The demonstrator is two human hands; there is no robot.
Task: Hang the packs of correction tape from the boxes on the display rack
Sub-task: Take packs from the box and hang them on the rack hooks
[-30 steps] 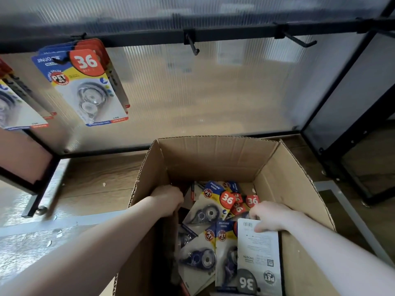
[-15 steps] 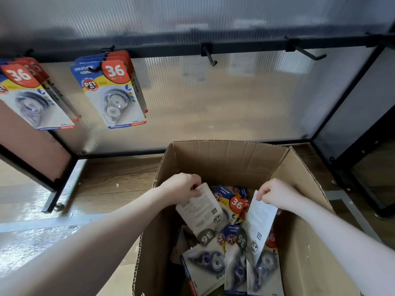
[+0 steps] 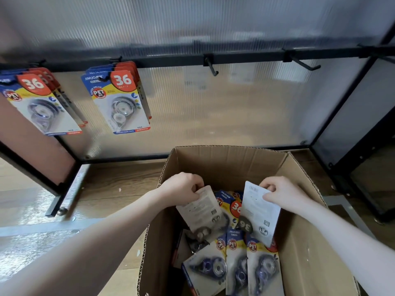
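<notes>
An open cardboard box (image 3: 307, 189) holds several packs of correction tape (image 3: 233, 259). My left hand (image 3: 181, 189) pinches the top of one pack (image 3: 203, 212), its white back facing me. My right hand (image 3: 284, 193) pinches the top of another pack (image 3: 258, 212), also back side up. Both packs are lifted above the pile inside the box. On the black rail of the display rack (image 3: 171, 58), packs hang from a hook at the far left (image 3: 38, 101) and from a second hook (image 3: 121, 99). Two hooks to the right (image 3: 211, 67) (image 3: 303, 63) carry nothing.
A ribbed translucent panel (image 3: 213, 107) backs the rack. Black frame posts stand at the left (image 3: 42, 178) and right (image 3: 342, 150). The box sits on a wooden floor (image 3: 119, 189), with a shiny plastic sheet (image 3: 25, 242) to the left.
Both hands have risen out of the pile, each lifting a pack by its top edge. The view has shifted so that the rack sits further right and lower.
</notes>
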